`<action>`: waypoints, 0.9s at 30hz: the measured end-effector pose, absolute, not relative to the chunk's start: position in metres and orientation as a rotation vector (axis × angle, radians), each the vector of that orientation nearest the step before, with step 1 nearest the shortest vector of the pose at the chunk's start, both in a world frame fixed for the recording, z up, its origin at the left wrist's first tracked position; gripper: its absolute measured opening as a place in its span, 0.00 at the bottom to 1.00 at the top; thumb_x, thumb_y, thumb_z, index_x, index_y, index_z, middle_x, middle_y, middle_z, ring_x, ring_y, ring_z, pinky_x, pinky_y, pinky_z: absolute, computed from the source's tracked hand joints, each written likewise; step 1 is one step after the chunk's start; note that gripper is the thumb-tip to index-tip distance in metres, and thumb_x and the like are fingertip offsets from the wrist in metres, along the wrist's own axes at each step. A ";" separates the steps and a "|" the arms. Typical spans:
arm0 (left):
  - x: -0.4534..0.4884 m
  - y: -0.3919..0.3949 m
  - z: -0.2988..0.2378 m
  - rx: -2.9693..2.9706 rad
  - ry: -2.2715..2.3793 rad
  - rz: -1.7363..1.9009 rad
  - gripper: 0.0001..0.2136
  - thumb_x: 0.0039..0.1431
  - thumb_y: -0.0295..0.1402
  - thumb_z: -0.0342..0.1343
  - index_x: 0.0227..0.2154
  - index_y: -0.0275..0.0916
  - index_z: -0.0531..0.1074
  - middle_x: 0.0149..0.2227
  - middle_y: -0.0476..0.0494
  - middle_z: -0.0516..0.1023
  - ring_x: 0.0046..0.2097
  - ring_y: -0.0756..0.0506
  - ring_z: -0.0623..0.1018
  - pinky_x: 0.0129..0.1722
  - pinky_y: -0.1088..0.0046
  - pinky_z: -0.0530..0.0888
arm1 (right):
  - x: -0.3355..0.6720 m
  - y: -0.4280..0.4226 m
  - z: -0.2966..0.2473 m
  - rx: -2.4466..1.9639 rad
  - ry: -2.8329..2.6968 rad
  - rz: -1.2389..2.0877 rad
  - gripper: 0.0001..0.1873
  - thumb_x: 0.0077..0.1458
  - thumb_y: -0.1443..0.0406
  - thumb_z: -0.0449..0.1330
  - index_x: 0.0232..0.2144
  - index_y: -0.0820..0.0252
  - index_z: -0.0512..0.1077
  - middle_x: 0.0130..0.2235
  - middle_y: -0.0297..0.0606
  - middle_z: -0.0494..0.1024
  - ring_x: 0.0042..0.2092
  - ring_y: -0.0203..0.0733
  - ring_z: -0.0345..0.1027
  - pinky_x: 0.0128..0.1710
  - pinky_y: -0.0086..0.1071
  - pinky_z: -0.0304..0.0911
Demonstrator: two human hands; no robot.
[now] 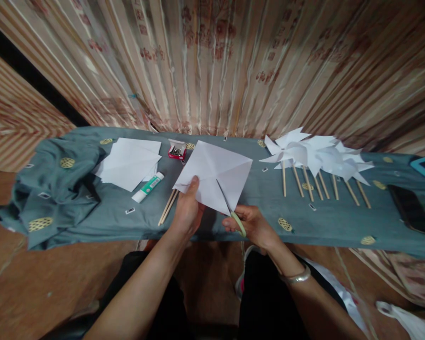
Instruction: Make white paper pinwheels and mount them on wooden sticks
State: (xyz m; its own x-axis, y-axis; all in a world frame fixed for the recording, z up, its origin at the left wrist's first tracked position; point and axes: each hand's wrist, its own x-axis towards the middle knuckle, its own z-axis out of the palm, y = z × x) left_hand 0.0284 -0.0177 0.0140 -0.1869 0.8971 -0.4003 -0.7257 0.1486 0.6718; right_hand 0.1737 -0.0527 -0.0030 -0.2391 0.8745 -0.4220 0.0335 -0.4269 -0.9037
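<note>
My left hand [189, 208] pinches the lower left edge of a white square sheet of paper [216, 165], thumb on top and fingers underneath. Crease lines cross the sheet. In my right hand [250, 222] is a pair of scissors [239, 224] with pale green handles. Its dark blade lies along the paper, running from the near corner toward the middle. Just left of my left hand, thin wooden sticks [167, 208] lie partly under the sheet. A glue stick [148, 187] with a green and white label rests farther left.
More white sheets [131, 163] are stacked at the left. Near the back stands a small red box [177, 150] of metal pins. Several paper pinwheels [315, 153] on sticks lie at the right, beside a dark phone [412, 210]. Bunched cloth [63, 189] covers the bench's left end.
</note>
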 end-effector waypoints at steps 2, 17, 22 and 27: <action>0.028 -0.018 0.014 0.240 0.952 1.480 0.14 0.62 0.27 0.53 0.51 0.36 0.70 0.43 0.42 0.81 0.42 0.47 0.81 0.50 0.70 0.74 | 0.174 -0.053 -0.003 -1.387 -1.139 1.735 0.22 0.27 0.53 0.74 0.20 0.62 0.73 0.18 0.29 0.73 0.21 0.30 0.60 0.23 0.27 0.56; 0.009 -0.002 0.018 0.238 0.962 1.576 0.10 0.63 0.25 0.51 0.45 0.35 0.73 0.36 0.45 0.82 0.40 0.48 0.81 0.49 0.72 0.75 | 0.196 -0.057 0.001 -1.371 -1.401 1.921 0.28 0.33 0.51 0.73 0.33 0.62 0.73 0.24 0.30 0.73 0.27 0.32 0.64 0.27 0.27 0.58; -0.013 0.004 0.021 0.288 1.015 1.652 0.10 0.62 0.25 0.50 0.43 0.36 0.74 0.39 0.45 0.82 0.42 0.46 0.81 0.49 0.70 0.75 | 0.245 -0.051 -0.002 -1.411 -1.527 1.858 0.26 0.40 0.49 0.70 0.36 0.62 0.74 0.27 0.34 0.76 0.28 0.34 0.65 0.28 0.28 0.59; -0.002 -0.008 0.010 0.427 1.063 1.460 0.10 0.57 0.25 0.55 0.41 0.36 0.75 0.40 0.43 0.82 0.45 0.42 0.80 0.49 0.66 0.75 | 0.267 -0.036 -0.004 -1.396 -1.214 1.337 0.28 0.42 0.44 0.67 0.38 0.57 0.75 0.31 0.37 0.79 0.30 0.37 0.68 0.33 0.32 0.63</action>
